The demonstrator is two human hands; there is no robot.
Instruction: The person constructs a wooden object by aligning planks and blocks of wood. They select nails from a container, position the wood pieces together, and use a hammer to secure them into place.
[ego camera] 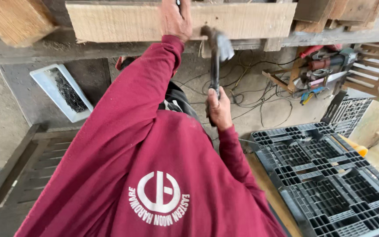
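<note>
While the right hand point(219, 107) clenches a hammer point(216, 57), its head blurs against the plank point(123, 21). The left hand point(175, 19) presses there, fingers cut off; whether they grip anything I cannot tell.

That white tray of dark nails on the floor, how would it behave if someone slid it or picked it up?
The white tray lies flat with a low rim, so it would likely slide, not tip. The heaped nails probably make it heavy for its size. Tilted, the loose nails would likely shift toward one end and might spill.
</note>
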